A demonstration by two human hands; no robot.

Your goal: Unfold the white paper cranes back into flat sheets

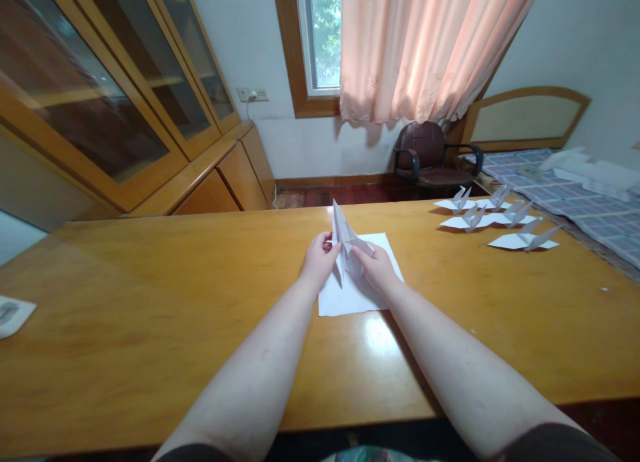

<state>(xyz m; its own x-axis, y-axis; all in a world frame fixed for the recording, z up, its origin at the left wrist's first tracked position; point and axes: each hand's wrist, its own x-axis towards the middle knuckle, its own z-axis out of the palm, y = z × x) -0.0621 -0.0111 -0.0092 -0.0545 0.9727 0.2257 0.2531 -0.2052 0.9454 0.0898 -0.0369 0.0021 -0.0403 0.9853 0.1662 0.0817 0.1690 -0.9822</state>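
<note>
Between my two hands is a piece of folded white paper (345,233), narrow and pointed at its top and bottom ends. My left hand (320,257) pinches its left side, thumb in front. On the right side, my right hand (377,265) grips it with the thumb against the near face. Below the folded paper lies a flat white sheet (353,303) on the wooden table (175,329). Some fingers of both hands are hidden behind the paper.
Several folded paper cranes (525,241) stand at the table's back right. A white item with a printed label (13,315) is at the left edge. Beyond the table are a brown armchair (425,152), a bed (565,189) and a glass-doored cabinet (170,95).
</note>
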